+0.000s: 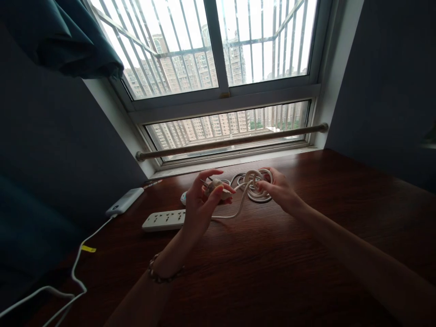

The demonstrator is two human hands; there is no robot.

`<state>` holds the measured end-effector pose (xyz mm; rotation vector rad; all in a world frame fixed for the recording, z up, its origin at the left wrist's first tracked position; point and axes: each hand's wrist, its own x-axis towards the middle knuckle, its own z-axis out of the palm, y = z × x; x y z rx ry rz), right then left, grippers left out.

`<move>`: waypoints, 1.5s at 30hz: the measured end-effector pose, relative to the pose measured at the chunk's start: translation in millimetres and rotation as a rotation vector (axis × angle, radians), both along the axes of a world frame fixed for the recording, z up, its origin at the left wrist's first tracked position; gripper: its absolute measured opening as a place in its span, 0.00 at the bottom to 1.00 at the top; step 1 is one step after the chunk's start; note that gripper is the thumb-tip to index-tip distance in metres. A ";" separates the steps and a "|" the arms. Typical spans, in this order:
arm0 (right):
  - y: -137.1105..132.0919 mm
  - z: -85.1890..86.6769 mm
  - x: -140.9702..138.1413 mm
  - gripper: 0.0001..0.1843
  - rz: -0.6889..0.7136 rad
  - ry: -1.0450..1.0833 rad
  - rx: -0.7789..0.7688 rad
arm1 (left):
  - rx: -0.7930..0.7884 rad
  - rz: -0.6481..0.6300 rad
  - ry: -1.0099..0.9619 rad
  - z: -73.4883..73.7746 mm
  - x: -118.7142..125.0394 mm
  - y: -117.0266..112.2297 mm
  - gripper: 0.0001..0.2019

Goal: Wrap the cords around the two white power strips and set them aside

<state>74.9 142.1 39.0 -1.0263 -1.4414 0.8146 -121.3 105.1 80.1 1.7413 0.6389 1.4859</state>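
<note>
in the head view, a long white power strip [162,220] lies on the left part of the tabletop [259,263], flat, with dark socket slots along its top and its right end hidden behind the left wrist. a smooth white cord [242,204] emerges on the right of that wrist, curves over the wood and rises to a loose coil [256,193] of several overlapping loops. the left grip [200,200] is closed around a pale plug [215,185], its thin metal prongs pointing left and toward the far side; the right grip [278,188] pinches the coil at its right edge. a beaded-looking bracelet [160,272] circles the left wrist. just beyond the left grip sits a small round white thing [183,198] with some blue on it, mostly covered. the tabletop is dark reddish-brown with visible wood grain. at its far left edge lies a pale rectangular device [124,202], a white cable [77,268] running from it toward the near left, with a yellow tab [88,249] by the cable. at the far side a metal rail [235,142] crosses a barred window [223,50], tall buildings showing outside; a blue-green curtain [68,38] hangs bunched at the far left, between dim walls. any markings on the device or tab are too small to read.
</note>
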 end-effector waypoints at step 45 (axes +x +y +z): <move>-47.8 42.5 1.8 0.19 0.042 -0.185 0.465 | 0.158 0.126 0.399 -23.7 -2.9 30.2 0.13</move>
